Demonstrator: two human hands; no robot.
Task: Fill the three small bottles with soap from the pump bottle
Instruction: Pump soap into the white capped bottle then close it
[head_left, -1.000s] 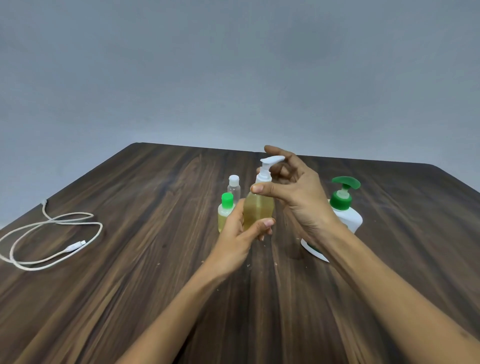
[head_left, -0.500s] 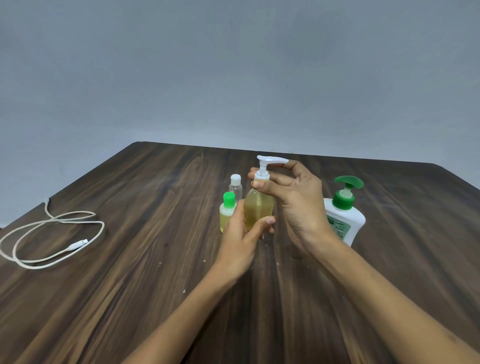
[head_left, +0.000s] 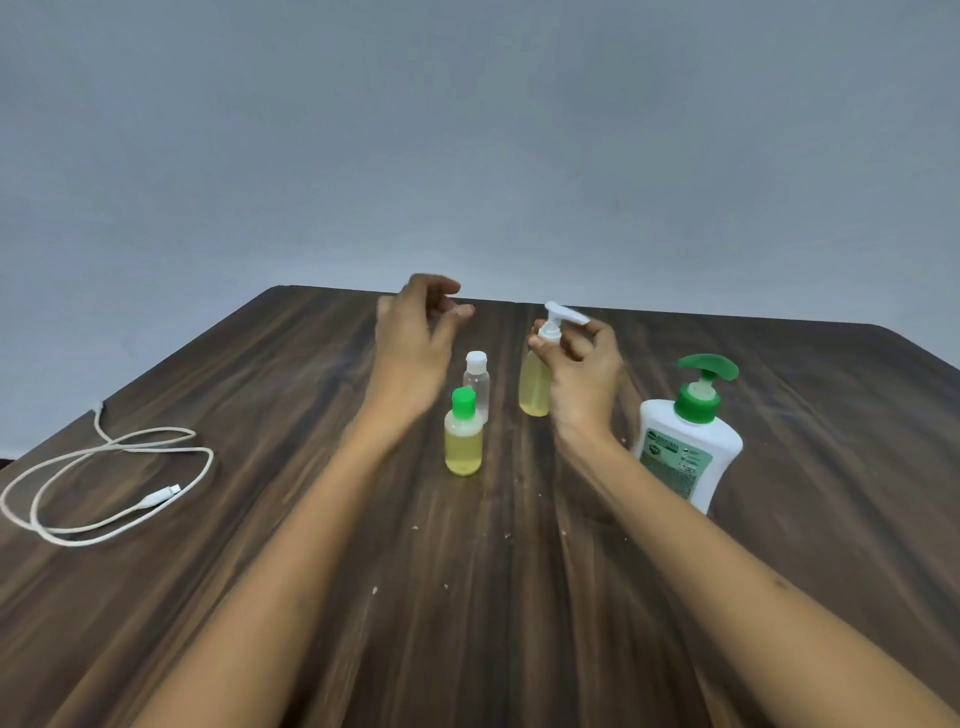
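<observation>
A small bottle of yellow soap with a white pump top (head_left: 534, 387) stands at the table's middle. My right hand (head_left: 584, 374) pinches its white pump collar. Left of it stand a small yellow-filled bottle with a green cap (head_left: 463, 440) and, just behind, a clear bottle with a white cap (head_left: 477, 382). My left hand (head_left: 415, 345) hovers above and behind these two with fingers loosely curled, holding nothing. The large white pump bottle with a green pump (head_left: 685, 441) stands to the right of my right wrist.
A coiled white cable (head_left: 109, 483) lies at the left edge of the dark wooden table (head_left: 467, 597). A grey wall rises behind the far edge. Small crumbs dot the wood near me.
My left hand has let go of the pump-topped small bottle and moved up and to the left. The right hand keeps its hold on the pump collar.
</observation>
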